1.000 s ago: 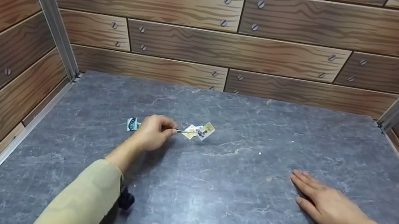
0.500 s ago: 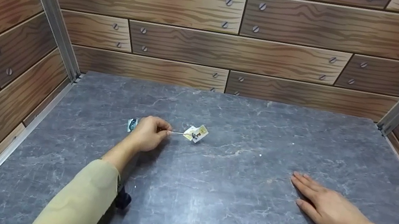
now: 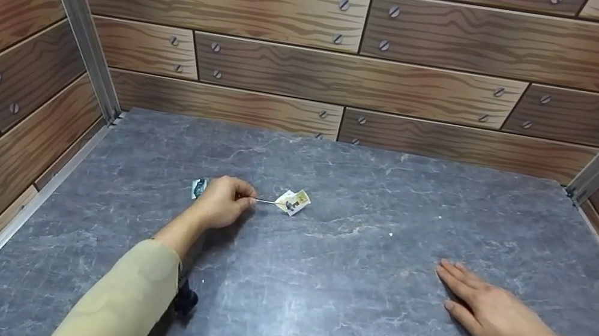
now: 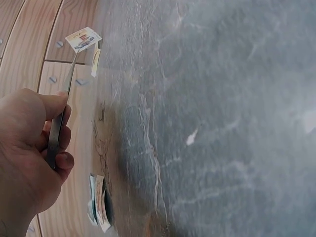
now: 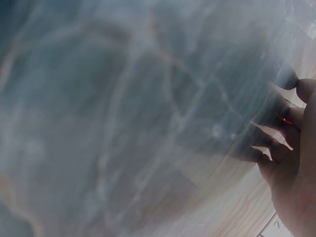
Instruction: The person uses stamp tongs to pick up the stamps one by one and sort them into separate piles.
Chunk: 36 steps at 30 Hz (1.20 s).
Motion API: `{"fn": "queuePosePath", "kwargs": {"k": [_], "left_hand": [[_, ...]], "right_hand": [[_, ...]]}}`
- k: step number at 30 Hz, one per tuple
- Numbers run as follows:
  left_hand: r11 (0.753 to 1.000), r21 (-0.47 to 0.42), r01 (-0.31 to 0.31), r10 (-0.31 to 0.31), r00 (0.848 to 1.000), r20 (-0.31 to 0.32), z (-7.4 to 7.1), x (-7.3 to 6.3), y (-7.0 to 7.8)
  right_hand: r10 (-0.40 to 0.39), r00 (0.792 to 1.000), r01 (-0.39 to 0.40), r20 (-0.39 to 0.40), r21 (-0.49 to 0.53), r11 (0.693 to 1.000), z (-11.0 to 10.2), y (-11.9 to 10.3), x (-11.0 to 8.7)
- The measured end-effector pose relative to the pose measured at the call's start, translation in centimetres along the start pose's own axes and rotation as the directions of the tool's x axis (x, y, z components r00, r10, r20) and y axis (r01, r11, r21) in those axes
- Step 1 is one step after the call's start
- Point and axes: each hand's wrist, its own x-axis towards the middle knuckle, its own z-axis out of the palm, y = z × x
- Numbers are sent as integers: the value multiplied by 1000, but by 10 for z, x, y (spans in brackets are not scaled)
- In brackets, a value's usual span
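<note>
Tweezers [image 4: 55, 140] are pinched between the thumb and fingers of my left hand [image 3: 224, 202], pointing right. At their tips is a small yellow and white postage stamp [image 4: 84, 39] with a dark figure, raised off the table in the left wrist view. Just beneath it lies a second pale yellow stamp [image 4: 96, 60], partly covered by the first from the head view. Teal and white stamps [image 3: 198, 188] lie in a small group left of my left hand, which partly hides them. My right hand [image 3: 491, 312] lies palm down on the table, fingers straight, holding nothing.
The grey marbled tabletop [image 3: 339, 296] is bounded at the back and sides by wood-patterned panels [image 3: 268, 65] with metal corner posts. Tiny white specks [image 3: 390, 234] dot the surface between the hands. A black wrist device [image 3: 186, 300] hangs under the left sleeve.
The left hand has drawn slightly left, bringing the stamp in the tweezers left and nearer, so it overlaps more of the stamp on the table. The right hand stays put.
</note>
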Motion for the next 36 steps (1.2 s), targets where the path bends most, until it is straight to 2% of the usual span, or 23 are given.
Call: {"fn": "queuePosePath", "kwargs": {"k": [5,13,21,28,36], "left_hand": [[1000,16,-7,7,1000,-10,1,0,-3],[999,33,28,-28,1000,8,2,1,-3],[998,55,13,-14,1000,18,3,3,0],[998,49,38,-38,999,-4,2,1,-2],[1000,13,12,-12,1000,-16,-1,-3,1]], "right_hand": [[4,1000,-4,6,4,1000,-1,0,0],[8,1000,-8,8,2,1000,-1,-1,0],[1,1000,-1,-10,-3,1000,0,0,0],[-10,1000,10,-16,-10,1000,1,-1,1],[2,1000,-2,11,1,1000,-1,-1,1]]}}
